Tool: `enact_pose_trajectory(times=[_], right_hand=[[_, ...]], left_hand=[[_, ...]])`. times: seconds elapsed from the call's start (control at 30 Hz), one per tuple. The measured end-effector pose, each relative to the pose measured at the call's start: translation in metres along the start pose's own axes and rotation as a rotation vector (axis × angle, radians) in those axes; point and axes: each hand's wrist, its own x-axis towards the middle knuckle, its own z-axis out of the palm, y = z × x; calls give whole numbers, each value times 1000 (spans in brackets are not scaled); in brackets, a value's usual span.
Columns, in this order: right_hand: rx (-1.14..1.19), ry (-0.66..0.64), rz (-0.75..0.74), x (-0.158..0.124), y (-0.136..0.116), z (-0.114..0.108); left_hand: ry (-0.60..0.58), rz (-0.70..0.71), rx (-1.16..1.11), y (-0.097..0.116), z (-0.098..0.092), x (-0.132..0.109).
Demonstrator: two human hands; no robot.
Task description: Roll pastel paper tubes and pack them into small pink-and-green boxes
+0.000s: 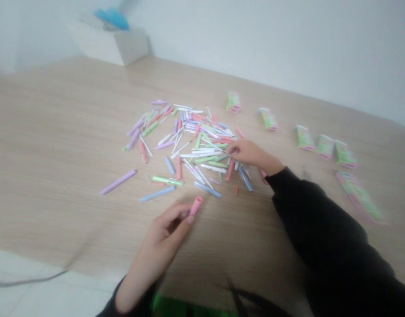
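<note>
My left hand (pixel 169 226) is closed in a pinch around a pink pen barrel (pixel 196 206), a short tube with its open end facing up and away. It is held in front of the pile, over the near part of the table. My right hand (pixel 245 152) reaches to the right edge of a pile of pen parts (pixel 202 141). Its fingers are pressed together; whether a thin white refill there is between them cannot be made out. Purple, green, blue, pink and white tubes and thin sticks make up the pile. A blue barrel (pixel 207 189) lies closest to my left hand.
Several small green-and-pink boxes (pixel 304 137) stand at the back right of the wooden table (pixel 73 132). A flat green-and-pink packet (pixel 359 196) lies right of my right sleeve. At the back left is a white box (pixel 131 46) with something blue (pixel 112 18) on top.
</note>
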Motion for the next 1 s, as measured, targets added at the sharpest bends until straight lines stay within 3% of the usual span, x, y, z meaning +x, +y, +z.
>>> enact_pose_trajectory(times=[0.3,0.67,1.0], right_hand=[[1,18,-166,-10,29,15],[-157,70,-420,-3,40,32],[-195,121,-479,-11,42,42]], left_hand=[[31,-32,6,0,-1,3],[74,-104,-29,-1,1,6],[116,-143,-18,-1,4,7]])
